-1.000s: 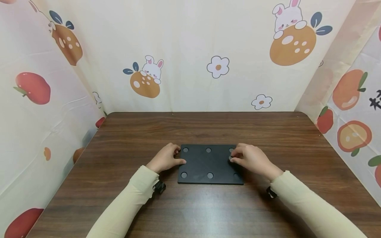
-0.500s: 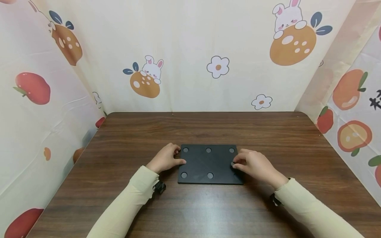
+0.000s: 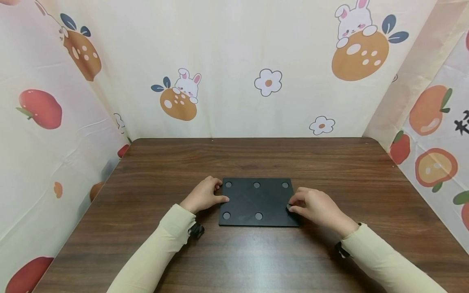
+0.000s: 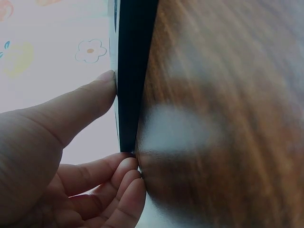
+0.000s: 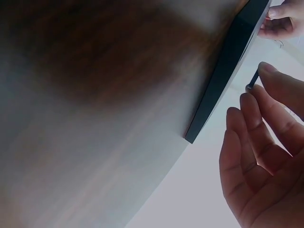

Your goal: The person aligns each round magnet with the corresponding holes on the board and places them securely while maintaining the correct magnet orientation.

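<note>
A flat black rectangular board lies on the table, with several round grey spots along its far and near edges. My left hand grips its left edge. In the left wrist view, the thumb presses the top face while curled fingers touch the side. Over the board's right edge, my right hand pinches a small thin dark disc between thumb and index finger. The right wrist view shows the disc on edge, apart from the board. The board's near right corner is dark and partly hidden.
The brown wood-grain table extends around the board on every side. A pale curtain printed with rabbits, fruit and flowers stands behind it and along both sides. Each wrist wears a small black device, such as the left one.
My right hand has moved nearer along the board's right edge with the disc pinched in it, uncovering the far right round spot. The left hand and the board stay where they were.
</note>
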The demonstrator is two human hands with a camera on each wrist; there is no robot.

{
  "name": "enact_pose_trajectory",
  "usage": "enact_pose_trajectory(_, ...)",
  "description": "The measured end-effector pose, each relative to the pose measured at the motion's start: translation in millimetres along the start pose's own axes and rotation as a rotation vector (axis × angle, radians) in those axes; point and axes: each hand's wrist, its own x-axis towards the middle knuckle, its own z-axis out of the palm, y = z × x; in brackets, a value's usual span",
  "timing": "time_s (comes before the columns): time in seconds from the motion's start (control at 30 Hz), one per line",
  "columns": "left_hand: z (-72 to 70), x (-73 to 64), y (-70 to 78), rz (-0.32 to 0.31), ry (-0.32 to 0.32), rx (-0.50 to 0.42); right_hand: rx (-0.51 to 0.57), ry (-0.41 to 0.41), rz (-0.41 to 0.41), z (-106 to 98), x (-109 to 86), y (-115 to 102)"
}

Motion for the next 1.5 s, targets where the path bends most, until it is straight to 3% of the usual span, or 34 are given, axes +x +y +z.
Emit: enact_pose_trajectory(1.5, -1.7, -1.1, 1.4, 0.007, 0.004, 0.008, -0.022, -0.105, 0.030, 0.8, -6.2, -0.2)
